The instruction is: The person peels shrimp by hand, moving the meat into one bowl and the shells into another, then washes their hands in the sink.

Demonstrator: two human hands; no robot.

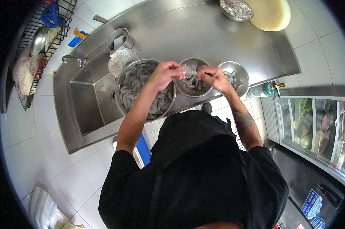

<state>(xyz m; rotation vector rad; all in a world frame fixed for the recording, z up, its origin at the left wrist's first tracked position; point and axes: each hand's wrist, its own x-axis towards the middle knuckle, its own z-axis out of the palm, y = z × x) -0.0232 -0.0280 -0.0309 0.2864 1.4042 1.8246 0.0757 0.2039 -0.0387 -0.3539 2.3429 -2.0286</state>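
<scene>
Above the middle steel bowl (184,89), a greyish shrimp (190,70) is stretched between my two hands. My left hand (168,75) pinches one end of it, and my right hand (213,77) has its fingers closed on the other end. Dark shell pieces and scraps (193,84) lie inside that bowl. To the left, a large steel bowl (174,97) is full of whole grey shrimp (136,86). On the right, a smaller steel bowl (247,78) holds several shrimp (233,79) that look peeled.
A sink (92,103) with a tap (75,60) lies left. Behind the large bowl are a plastic bag (121,61) and a steel pot (129,38). At the counter's far side, a filled bowl (237,18) adjoins a round board (270,13). A glass-fronted fridge (314,126) stands right.
</scene>
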